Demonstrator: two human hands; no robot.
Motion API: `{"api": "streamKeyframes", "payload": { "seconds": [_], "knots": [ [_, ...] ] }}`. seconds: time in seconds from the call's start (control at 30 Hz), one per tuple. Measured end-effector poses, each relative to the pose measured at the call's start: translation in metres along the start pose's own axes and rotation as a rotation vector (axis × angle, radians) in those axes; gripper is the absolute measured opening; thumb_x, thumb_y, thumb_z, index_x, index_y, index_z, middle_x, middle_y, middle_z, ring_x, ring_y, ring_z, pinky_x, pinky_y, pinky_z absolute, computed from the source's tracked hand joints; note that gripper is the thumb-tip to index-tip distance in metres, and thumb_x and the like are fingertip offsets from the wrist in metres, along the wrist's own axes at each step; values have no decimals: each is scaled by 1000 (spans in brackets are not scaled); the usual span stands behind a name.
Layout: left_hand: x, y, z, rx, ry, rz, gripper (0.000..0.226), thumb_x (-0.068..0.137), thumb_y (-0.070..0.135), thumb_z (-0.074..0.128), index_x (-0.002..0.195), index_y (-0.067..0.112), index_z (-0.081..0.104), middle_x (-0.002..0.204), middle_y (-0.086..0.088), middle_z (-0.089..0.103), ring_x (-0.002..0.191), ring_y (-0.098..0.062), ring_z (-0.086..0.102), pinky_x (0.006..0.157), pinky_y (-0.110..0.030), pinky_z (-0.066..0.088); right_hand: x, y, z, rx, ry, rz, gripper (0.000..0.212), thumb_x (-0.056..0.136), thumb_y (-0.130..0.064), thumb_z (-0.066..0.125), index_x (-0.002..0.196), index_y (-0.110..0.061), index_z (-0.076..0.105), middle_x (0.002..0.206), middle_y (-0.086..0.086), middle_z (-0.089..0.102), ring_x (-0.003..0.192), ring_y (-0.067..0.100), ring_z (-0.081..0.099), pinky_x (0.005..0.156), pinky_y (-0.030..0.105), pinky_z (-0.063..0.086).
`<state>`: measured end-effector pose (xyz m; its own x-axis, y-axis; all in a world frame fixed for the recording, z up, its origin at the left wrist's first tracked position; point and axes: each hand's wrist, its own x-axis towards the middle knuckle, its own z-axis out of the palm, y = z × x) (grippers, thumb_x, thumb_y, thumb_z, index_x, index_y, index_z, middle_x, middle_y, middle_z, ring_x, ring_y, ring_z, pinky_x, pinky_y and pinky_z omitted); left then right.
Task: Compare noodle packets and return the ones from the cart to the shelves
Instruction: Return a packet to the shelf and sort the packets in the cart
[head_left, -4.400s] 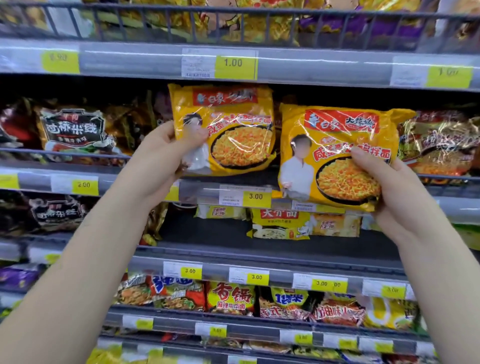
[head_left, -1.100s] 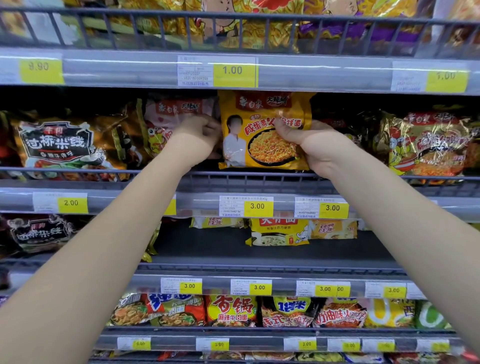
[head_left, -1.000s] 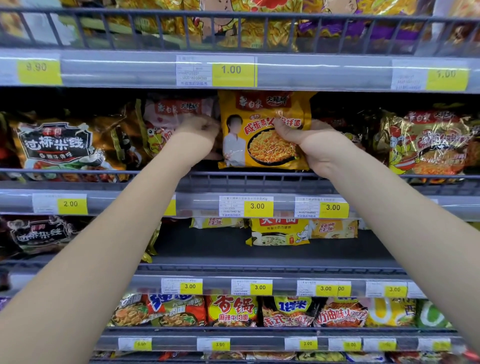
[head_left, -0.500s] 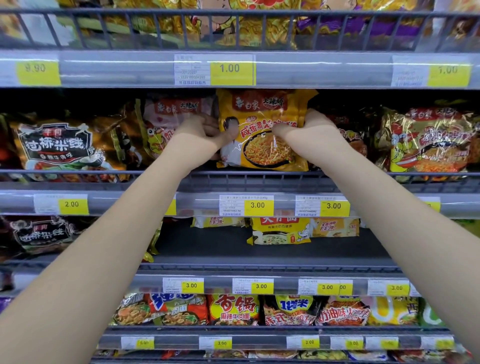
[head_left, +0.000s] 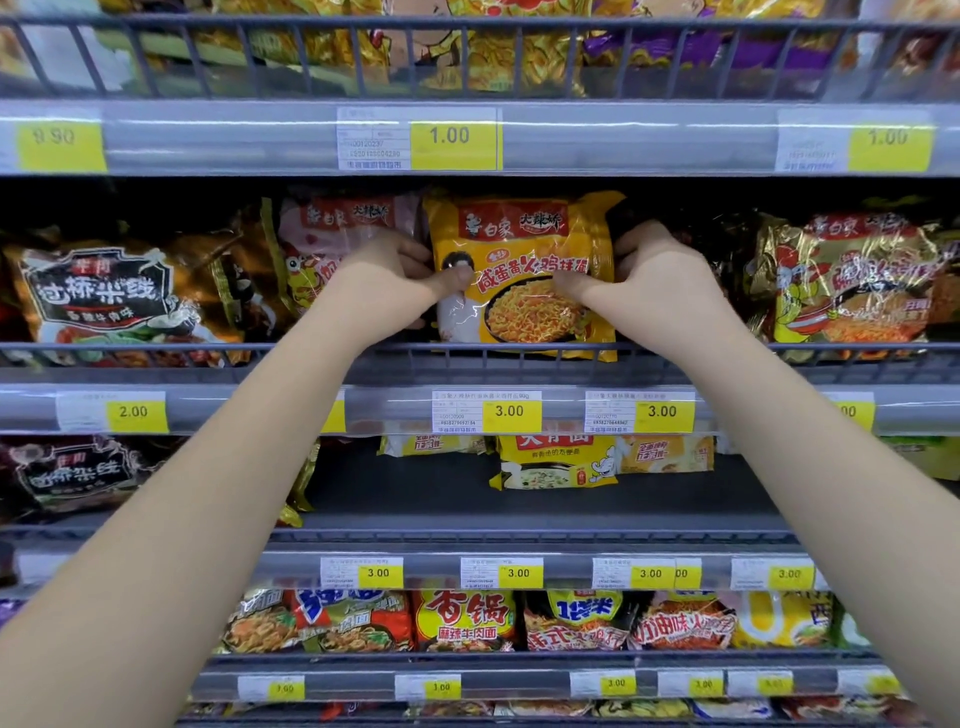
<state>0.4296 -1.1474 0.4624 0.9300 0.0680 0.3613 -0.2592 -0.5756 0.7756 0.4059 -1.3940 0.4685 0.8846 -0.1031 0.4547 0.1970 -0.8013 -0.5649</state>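
Shelves (head_left: 260, 410) fill my view. My left hand (head_left: 387, 283) and right hand (head_left: 662, 283) pinch the yellow packet (head_left: 524, 244) just behind the wire rail (head_left: 519, 358); released leaning, it could topple over it.

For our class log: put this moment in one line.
left hand: grips yellow packet | right hand: grips yellow packet | yellow packet: upright behind shelf rail

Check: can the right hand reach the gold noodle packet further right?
Probably yes: the gold noodle packet stands unblocked right of the right hand, above the low wire rail. That hand grips the yellow noodle packet, so it must let go first.
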Motion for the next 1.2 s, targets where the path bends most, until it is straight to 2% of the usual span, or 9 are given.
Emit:
{"api": "streamKeyframes", "payload": {
  "seconds": [0.2,0.3,0.43,0.53,0.67,0.87,0.97,1.07,1.2],
  "knots": [
    [-2,-4,-6,8,32,9,85,73,65,85,135,13,59,120,-1,72,107,-19,70,94,-45,61,-14,0,-6,-6,93,-36,67,82,-65,72,122,-16,51,102,2,61,92,20,60,73,34,50],
    [-10,-1,-7,24,86,28,79,73,62,87,131,16,59,114,5,69,102,-8,67,90,-33,60,-22,-2,-7,7,125,-61,56,84,-63,70,112,-17,53,94,-1,60,87,18,59,76,40,54],
    [-32,5,-13,-10,133,60,69,76,59,85,127,19,61,113,9,68,102,-1,65,78,-16,50,-31,-11,-1,177,83,-112,38,86,-55,72,101,-22,59,87,-6,61,83,9,60,74,31,51],
    [-48,8,-22,-24,130,65,59,79,58,82,123,25,60,112,13,69,102,2,66,81,-17,52,-36,-28,4,318,-10,-144,29,86,-52,74,96,-28,61,86,-9,64,76,3,59,71,21,51],
    [-69,7,-40,-55,155,71,48,84,53,81,120,28,61,114,14,69,104,3,66,90,-20,54,-41,-53,13,452,-130,-205,27,87,-47,77,98,-26,63,93,-10,68,82,5,65,70,12,52],
    [-111,1,-71,-124,279,58,33,89,36,81,116,26,65,110,10,74,103,0,70,92,-21,55,-52,-91,31,803,-342,-250,28,87,-34,79,106,-19,66,104,8,74,88,12,71,65,25,59],
    [-142,-2,-89,-118,367,22,34,90,33,81,119,21,65,112,7,75,104,-3,71,95,-24,56,-64,-109,50,906,-506,-306,27,88,-32,79,109,-20,66,107,8,73,98,20,73,66,21,56],
    [-178,-9,-110,-82,452,-44,33,92,34,79,119,23,65,114,7,75,106,-4,71,94,-25,56,-77,-131,76,997,-647,-353,26,90,-29,78,111,-19,66,109,9,73,99,22,73,69,25,58],
    [-233,-22,-143,16,592,-148,33,92,41,79,119,29,66,115,10,75,109,-7,71,97,-33,56,-106,-164,115,1092,-822,-433,22,91,-29,76,110,-24,67,104,3,74,94,13,74,74,31,62]
  ]
}}
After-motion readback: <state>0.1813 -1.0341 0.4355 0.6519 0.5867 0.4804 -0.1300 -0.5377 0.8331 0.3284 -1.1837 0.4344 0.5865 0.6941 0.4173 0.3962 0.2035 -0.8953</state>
